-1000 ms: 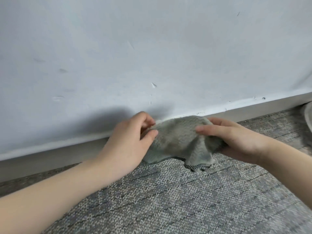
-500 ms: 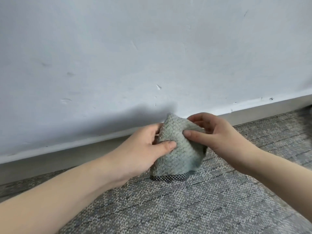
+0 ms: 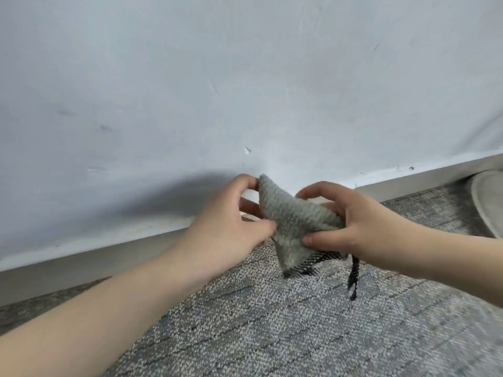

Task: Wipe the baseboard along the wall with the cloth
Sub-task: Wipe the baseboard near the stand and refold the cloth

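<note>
Head: grey nubby cloth, dark-trimmed, bunched.

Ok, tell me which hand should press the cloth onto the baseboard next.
Probably the right hand: it grips most of the cloth, while the left hand only pinches its edge. Both sit near the baseboard.

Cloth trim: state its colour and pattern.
The trim is black with white flecks, edging the grey-green cloth; head view.
</note>
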